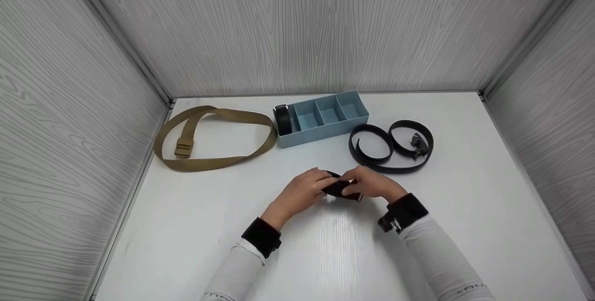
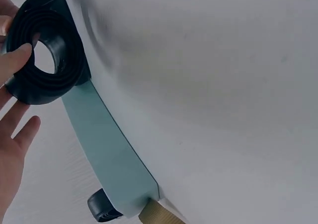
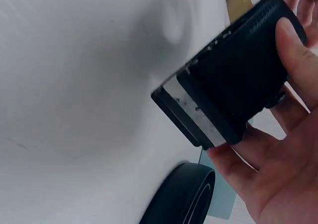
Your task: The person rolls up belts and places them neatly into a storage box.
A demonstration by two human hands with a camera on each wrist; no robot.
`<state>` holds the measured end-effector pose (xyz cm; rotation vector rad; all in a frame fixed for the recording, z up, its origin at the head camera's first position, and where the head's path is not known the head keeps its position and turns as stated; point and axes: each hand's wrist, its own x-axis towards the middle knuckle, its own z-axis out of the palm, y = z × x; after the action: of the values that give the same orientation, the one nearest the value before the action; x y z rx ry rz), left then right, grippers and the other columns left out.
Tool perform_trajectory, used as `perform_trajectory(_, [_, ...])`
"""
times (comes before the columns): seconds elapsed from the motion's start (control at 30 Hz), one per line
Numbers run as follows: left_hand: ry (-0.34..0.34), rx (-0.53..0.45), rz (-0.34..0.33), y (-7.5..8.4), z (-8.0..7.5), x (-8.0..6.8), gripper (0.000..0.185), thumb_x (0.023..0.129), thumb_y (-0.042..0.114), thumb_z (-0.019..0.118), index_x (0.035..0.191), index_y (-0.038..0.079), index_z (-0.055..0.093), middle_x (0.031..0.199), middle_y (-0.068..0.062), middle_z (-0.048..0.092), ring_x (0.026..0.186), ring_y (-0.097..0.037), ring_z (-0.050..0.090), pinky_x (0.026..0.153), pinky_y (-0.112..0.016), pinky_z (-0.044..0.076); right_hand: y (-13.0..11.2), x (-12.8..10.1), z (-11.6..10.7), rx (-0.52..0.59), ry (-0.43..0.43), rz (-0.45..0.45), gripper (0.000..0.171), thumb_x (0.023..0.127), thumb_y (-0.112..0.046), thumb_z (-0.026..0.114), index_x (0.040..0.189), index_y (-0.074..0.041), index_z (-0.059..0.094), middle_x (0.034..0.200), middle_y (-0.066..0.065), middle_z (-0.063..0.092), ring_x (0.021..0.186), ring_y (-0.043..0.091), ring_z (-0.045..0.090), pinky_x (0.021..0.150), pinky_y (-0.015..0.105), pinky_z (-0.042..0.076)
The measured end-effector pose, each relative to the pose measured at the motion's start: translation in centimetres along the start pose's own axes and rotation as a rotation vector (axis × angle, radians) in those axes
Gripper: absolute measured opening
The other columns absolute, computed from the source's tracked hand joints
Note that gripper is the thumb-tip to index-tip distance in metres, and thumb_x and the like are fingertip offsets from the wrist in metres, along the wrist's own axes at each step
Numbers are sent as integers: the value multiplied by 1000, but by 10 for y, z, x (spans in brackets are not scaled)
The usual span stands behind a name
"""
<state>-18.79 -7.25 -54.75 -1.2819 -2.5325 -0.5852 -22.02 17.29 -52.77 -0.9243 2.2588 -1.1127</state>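
Observation:
Both hands hold a black belt (image 1: pixel 338 190) rolled into a tight coil, above the white table. My left hand (image 1: pixel 304 190) grips the coil from the left; in the left wrist view its thumb lies on the edge of the windings, beside the hollow centre. My right hand (image 1: pixel 372 183) pinches the buckle end, with the thumb on the strap and the fingers beneath. The right wrist view shows the black buckle (image 3: pixel 191 110) with a pale metal band, at the outer end of the rolled belt (image 3: pixel 228 72).
Behind the hands stands a blue divided box (image 1: pixel 320 129) with another rolled black belt (image 1: pixel 282 120) in its left compartment. A tan webbing belt (image 1: pixel 218 165) lies looped at the left. A loosely curled black belt (image 1: pixel 395 169) with a buckle lies at the right.

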Motion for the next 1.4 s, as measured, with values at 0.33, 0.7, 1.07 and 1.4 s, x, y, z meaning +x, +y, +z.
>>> perform_trajectory(0.33, [25, 201, 95, -2, 1, 1, 43, 87, 23, 75, 129, 16, 66, 112, -3, 65, 101, -19, 64, 76, -30, 55, 8, 4, -1, -15, -11, -29, 29, 93, -12, 66, 121, -4, 68, 112, 8, 69, 94, 23, 62, 82, 33, 47])
perform_trajectory(0.7, [-26, 58, 66, 1, -2, 0, 43, 84, 20, 79, 125, 20, 69, 109, -5, 66, 92, -17, 66, 75, -31, 53, 2, 3, -3, -6, -98, -19, 28, 96, -14, 62, 122, -5, 68, 112, 7, 69, 94, 18, 62, 85, 35, 48])
perform_trajectory(1.07, [5, 86, 93, 2, 0, 1, 38, 84, 19, 78, 121, 18, 71, 102, -4, 69, 87, -16, 67, 73, -31, 54, 5, 5, -1, 66, -93, 31, 30, 96, -10, 62, 125, -5, 67, 116, 5, 69, 98, 14, 62, 84, 31, 48])
perform_trajectory(1.4, [12, 125, 91, 0, 4, 1, 37, 85, 21, 78, 121, 19, 70, 100, -5, 66, 84, -17, 66, 71, -30, 54, 11, 8, 1, 89, -64, 8, 30, 96, -13, 62, 125, -6, 67, 117, 6, 68, 100, 17, 61, 84, 31, 47])
